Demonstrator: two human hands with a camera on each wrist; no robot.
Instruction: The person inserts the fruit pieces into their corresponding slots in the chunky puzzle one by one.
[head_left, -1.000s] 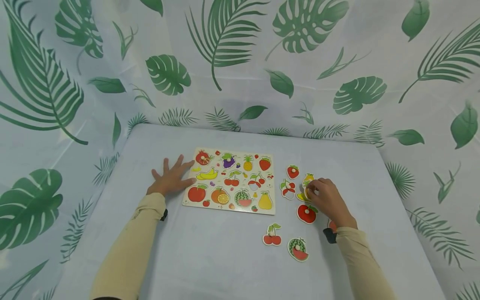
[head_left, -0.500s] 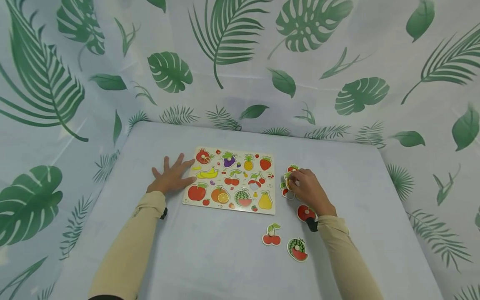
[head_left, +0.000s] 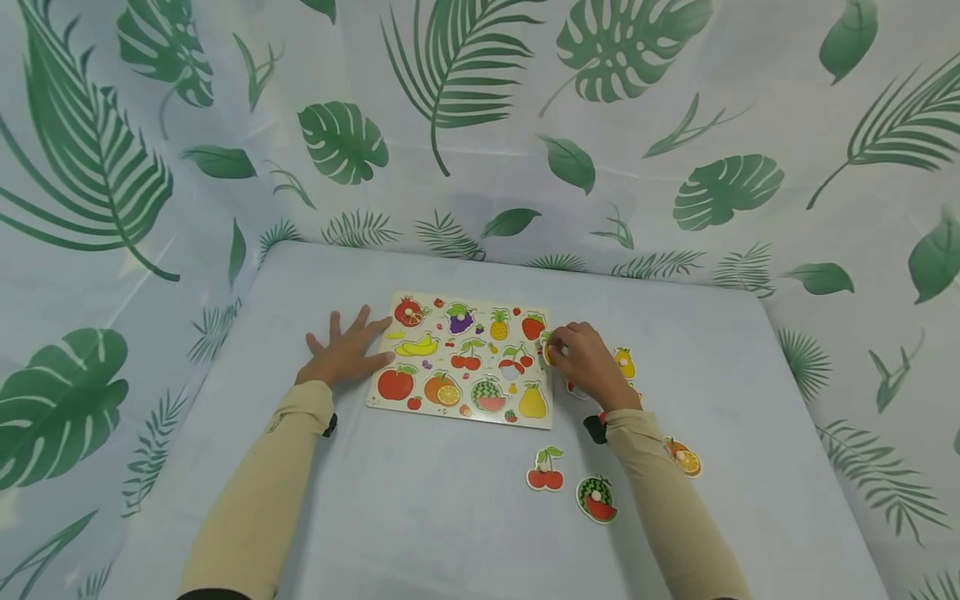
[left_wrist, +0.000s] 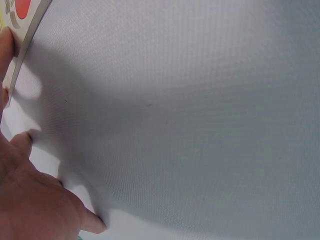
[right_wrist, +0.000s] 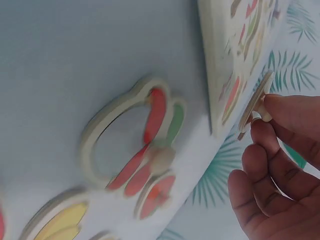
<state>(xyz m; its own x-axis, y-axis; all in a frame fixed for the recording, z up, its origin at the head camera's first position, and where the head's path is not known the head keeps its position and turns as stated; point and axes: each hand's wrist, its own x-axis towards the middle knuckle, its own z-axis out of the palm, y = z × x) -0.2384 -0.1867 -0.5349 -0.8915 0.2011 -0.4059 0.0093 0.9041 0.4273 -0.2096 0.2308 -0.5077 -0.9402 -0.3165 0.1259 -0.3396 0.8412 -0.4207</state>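
The right hand (head_left: 588, 364) pinches a small flat puzzle piece (head_left: 549, 354) by its peg, thumb and fingertips (right_wrist: 280, 107) curled round the knob. The piece hangs just off the right edge of the puzzle board (head_left: 465, 360), near the board's far right corner, beside the printed strawberry. In the right wrist view the piece (right_wrist: 254, 107) is seen edge-on, its flat face turned toward the board's edge and its long axis running roughly along that edge; it appears to hover clear of the cloth, close to the board but not in a recess. Which fruit it shows cannot be told.

The left hand (head_left: 343, 354) lies flat on the table with fingers spread wide and straight, its fingertips touching the board's left edge; the left wrist view shows the palm (left_wrist: 35, 200) pressed on the cloth next to the board's corner (left_wrist: 22, 30).

The board is a rectangle with its long axis running left to right, printed with fruit outlines. Loose pieces lie on the cloth to its right: a yellow pear piece (head_left: 624, 363) just right of the right hand, an orange piece (head_left: 684, 458) beside the right sleeve, a cherry piece (head_left: 545, 472) and a watermelon piece (head_left: 596, 498) nearer the person, and a red piece partly hidden under the wrist.

The table (head_left: 420, 517) is covered in a plain pale cloth. Behind and to both sides hangs a white backdrop (head_left: 480, 125) printed with green tropical leaves.
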